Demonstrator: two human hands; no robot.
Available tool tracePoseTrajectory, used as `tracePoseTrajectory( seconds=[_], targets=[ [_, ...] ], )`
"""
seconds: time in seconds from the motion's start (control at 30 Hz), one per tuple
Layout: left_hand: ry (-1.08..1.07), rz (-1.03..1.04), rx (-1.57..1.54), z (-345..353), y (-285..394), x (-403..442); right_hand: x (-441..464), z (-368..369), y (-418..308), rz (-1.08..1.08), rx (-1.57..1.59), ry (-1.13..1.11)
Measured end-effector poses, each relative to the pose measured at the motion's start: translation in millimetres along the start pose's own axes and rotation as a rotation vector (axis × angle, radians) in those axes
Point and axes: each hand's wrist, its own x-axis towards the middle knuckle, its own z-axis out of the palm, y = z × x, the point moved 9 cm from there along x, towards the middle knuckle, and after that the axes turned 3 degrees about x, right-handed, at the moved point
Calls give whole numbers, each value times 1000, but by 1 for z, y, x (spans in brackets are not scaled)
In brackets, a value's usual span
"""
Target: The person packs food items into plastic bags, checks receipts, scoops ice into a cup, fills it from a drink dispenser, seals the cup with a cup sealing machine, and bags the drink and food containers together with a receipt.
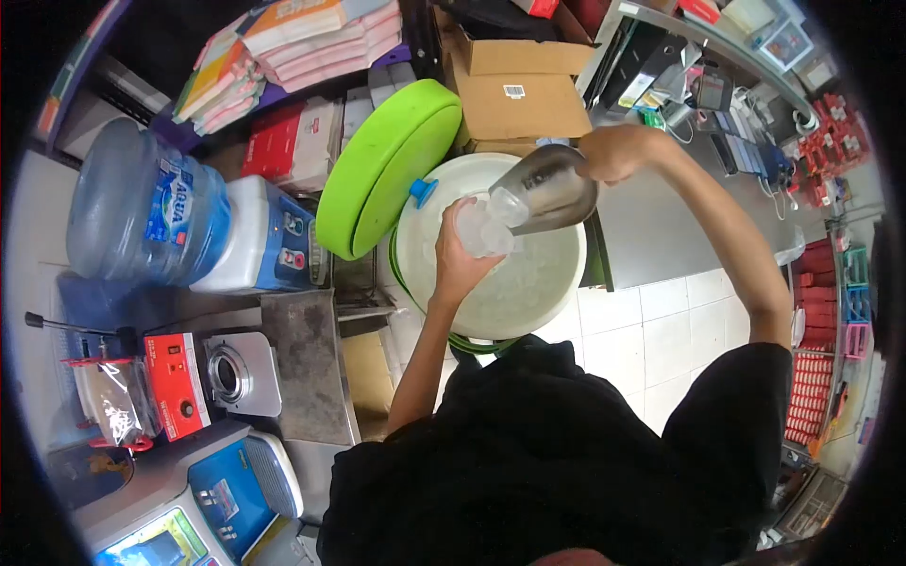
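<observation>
My left hand [458, 259] is wrapped round a clear plastic cup [479, 247], held over the inside of a round white ice bucket [574, 269]. My right hand [618, 154] grips a metal ice scoop [562, 203] by its back end. The scoop tilts down toward the cup, its lip at the cup's mouth. Chunks of ice [507, 206] lie at the lip, between scoop and cup. More pale ice shows in the bucket below, partly hidden by my left hand and the scoop. A bright green lid [392, 170] leans at the bucket's far left side.
An open cardboard box [514, 104] stands behind the bucket. On the left are a water dispenser [255, 231] with a blue bottle [142, 203], a red-fronted machine [176, 385] and a metal counter [307, 363]. A grey table [651, 236] borders the bucket's right. White tiles [618, 325] cover the floor.
</observation>
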Motion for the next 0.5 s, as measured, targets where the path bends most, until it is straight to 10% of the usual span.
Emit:
tracePoseTrajectory(
  seconds=[0.5],
  targets=[
    [-188,4,197,-21,-5,-11,60,125,29,-219,823,56]
  ],
)
